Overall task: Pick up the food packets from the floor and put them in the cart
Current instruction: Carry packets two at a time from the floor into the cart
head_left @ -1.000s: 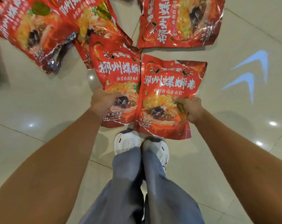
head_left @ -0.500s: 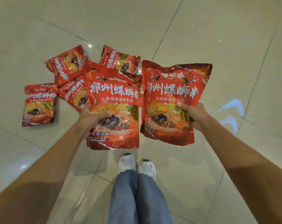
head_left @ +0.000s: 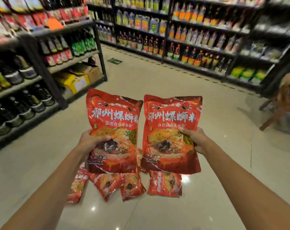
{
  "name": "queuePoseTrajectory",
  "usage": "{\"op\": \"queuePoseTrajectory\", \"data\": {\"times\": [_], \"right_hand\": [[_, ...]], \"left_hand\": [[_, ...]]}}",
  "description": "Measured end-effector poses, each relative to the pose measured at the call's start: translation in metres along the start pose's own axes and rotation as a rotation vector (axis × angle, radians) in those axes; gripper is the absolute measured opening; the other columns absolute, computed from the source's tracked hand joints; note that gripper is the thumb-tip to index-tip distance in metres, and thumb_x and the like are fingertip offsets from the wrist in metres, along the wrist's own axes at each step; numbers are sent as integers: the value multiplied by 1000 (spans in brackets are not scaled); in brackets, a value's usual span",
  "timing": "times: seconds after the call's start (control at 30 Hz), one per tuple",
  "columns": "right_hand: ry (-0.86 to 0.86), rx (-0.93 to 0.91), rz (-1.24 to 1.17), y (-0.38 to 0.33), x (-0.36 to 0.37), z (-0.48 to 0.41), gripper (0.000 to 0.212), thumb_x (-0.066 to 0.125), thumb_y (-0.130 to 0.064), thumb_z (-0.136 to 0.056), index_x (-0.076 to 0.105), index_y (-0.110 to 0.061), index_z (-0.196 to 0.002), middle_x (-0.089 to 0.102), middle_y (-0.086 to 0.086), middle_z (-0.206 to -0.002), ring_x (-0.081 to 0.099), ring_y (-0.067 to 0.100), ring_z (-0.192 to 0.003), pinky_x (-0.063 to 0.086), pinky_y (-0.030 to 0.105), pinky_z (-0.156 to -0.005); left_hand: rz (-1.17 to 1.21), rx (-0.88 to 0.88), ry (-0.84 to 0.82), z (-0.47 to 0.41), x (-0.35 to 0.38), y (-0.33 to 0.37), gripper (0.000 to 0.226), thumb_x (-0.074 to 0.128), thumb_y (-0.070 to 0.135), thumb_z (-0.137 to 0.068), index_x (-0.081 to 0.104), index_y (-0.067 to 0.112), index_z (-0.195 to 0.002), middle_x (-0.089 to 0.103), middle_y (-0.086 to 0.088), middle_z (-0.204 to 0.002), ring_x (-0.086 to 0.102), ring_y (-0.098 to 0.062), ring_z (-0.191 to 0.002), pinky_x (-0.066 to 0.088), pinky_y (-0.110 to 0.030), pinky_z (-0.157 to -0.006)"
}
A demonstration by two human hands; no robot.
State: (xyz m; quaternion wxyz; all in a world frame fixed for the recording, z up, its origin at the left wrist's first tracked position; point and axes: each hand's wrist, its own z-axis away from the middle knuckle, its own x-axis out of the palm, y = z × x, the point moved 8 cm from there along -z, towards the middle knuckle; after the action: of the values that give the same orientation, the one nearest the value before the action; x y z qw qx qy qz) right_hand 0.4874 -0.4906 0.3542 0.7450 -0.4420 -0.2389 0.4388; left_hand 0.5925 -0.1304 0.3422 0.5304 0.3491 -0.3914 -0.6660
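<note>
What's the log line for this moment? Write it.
left hand: grips left noodle packet | right hand: grips right noodle packet | floor: other red packets lying | cart: not in view

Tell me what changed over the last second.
Both packets went up: the left hand lifted the left packet and the right hand lifted the right packet higher, and the view tipped up onto store shelves. Unchanged: each hand grips one packet, and the other packets lie on the floor.
</note>
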Motion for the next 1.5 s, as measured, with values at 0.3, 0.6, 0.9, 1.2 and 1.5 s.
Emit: {"op": "queuePoseTrajectory", "data": {"times": [0.3,0.6,0.9,1.2,1.5], "right_hand": [[-256,-163,-24,-119,111,8,16,69,-5,-81,58,-8,-91,66,9,-86,64,23,-74,51,34,-62],[-769,-201,189,-167,273,40,31,69,-11,-83,53,-7,-111,66,10,-93,64,25,-81,50,36,-61],[-1336,-164,417,-100,427,225,42,70,-11,-81,54,-4,-120,66,17,-106,64,33,-92,52,44,-68],[-2001,-15,550,45,452,500,70,84,-30,-62,52,-7,-120,66,15,-107,65,38,-100,55,50,-80],[-2178,71,667,202,430,716,60,82,-13,-65,58,2,-118,64,27,-114,65,40,-97,53,56,-83]], "left_hand": [[101,228,194,48,-85,107,91,93,25,-30,60,7,-112,73,-16,-98,70,-36,-86,55,-47,-81],[233,299,643,174,-170,96,84,93,23,-37,59,9,-112,73,-15,-96,72,-34,-79,58,-41,-71],[448,351,1287,439,-212,-4,107,95,36,-13,64,7,-111,73,-15,-101,70,-35,-90,55,-48,-85],[569,338,1798,703,-150,-117,60,88,6,-46,67,6,-102,75,-8,-88,71,-24,-80,51,-45,-87],[609,204,2249,892,-86,-221,72,76,3,-75,40,4,-138,48,-8,-133,47,-29,-124,40,-37,-95]]}}
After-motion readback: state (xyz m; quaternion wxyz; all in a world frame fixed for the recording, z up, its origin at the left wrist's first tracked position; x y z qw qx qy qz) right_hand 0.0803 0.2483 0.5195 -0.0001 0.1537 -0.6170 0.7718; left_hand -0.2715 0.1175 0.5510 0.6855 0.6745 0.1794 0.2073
